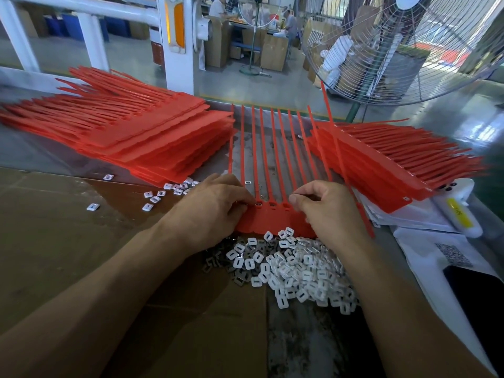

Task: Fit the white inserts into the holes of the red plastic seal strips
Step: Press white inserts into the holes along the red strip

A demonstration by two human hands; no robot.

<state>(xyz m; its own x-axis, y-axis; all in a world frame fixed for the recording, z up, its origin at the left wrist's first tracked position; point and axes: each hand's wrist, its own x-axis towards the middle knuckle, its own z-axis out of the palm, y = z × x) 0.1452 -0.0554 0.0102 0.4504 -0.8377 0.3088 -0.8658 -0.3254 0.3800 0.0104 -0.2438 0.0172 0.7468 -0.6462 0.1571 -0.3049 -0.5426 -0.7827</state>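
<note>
Lying far left on the table [41,156], a tall stack [152,137] of red seal sheets fans its tails toward the left. Just below its near edge, a few loose inserts [161,193] sit scattered on brown cardboard [68,241]. The left hand [215,205] rests on the left part of the sheet being worked [272,222], its fingers curled and pressed down at the row of holes; whether they pinch an insert cannot be told. That sheet lies flat in the middle, its thin strips [275,148] running away from the person, side by side. One white insert [258,204] shows seated in a hole just beside the left fingertips. The right hand [327,211] rests on the sheet's right part, thumb and forefinger pressed together at the hole row, other fingers curled. Just nearer than the sheet, touching its near edge, lies a pile of white inserts [300,271]. Further right, a second stack [381,162] of red sheets leans over white papers [425,255]. A large fan [395,50] stands beyond the table.
</note>
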